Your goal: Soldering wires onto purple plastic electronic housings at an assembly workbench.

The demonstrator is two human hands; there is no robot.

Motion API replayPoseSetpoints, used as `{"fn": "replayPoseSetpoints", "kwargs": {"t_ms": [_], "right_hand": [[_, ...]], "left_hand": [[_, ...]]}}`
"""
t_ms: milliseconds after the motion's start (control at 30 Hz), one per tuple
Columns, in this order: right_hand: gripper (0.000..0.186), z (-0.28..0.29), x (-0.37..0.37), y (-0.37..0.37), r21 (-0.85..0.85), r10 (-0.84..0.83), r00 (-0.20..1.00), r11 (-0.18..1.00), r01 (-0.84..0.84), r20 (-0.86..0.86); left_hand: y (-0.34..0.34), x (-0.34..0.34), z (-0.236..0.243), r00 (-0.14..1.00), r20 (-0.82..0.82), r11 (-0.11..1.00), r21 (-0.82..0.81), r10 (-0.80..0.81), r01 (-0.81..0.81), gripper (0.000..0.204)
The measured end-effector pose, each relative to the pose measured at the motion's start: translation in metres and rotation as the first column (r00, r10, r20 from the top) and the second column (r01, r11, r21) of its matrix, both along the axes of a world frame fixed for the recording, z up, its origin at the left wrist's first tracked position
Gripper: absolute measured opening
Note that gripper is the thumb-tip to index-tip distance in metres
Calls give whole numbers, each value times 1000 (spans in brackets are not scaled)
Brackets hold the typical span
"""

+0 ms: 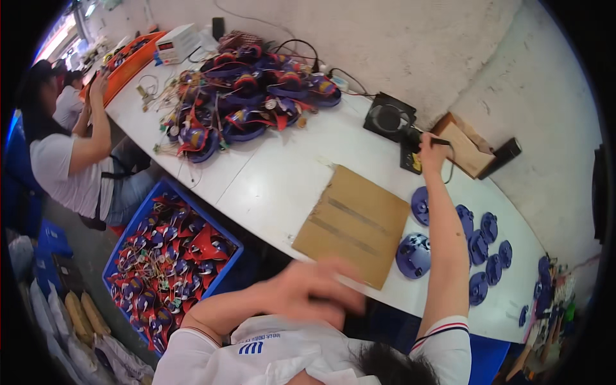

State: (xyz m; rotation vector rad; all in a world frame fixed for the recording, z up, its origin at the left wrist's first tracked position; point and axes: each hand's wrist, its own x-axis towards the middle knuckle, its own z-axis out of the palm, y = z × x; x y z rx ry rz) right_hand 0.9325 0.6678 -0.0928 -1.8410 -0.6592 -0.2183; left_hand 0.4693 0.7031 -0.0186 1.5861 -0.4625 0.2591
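My right hand (431, 151) reaches to the back of the table and is closed on a black handled tool (441, 141), apparently a soldering iron, beside its black stand (389, 117). My left hand (311, 294) is motion-blurred at the near table edge, just below a flat cardboard sheet (359, 189); its grip cannot be made out. Several round blue plastic parts (412, 255) lie around my right forearm and farther right. A heap of red and blue assemblies with wires (247, 96) covers the back left of the white table (237, 192).
A blue crate (235, 247) of similar assemblies stands below the table at left. Two co-workers (64, 160) sit at left by an orange bin (125, 70). A white boxed device (176, 45) and cardboard box (462, 144) stand along the wall. Sacks (83, 317) lie on the floor.
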Motion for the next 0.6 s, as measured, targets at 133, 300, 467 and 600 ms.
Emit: {"fn": "replayPoseSetpoints", "kwargs": {"t_ms": [133, 300, 467, 600], "right_hand": [[43, 44, -24, -3, -27, -40, 989, 999, 37, -145], [55, 59, 5, -31, -172, -149, 989, 975, 142, -28], [42, 87, -57, -49, 116, 10, 977, 993, 15, -214], [37, 99, -88, -81, 219, 41, 959, 975, 23, -280]], "left_hand": [[-46, -43, 66, 788, 504, 874, -123, -353, 470, 20], [-56, -55, 69, 704, 389, 798, 178, -594, 576, 17], [-64, -84, 74, 737, 259, 779, 280, -624, 561, 12], [-61, -110, 97, 809, 572, 916, 384, -138, -115, 13]]}}
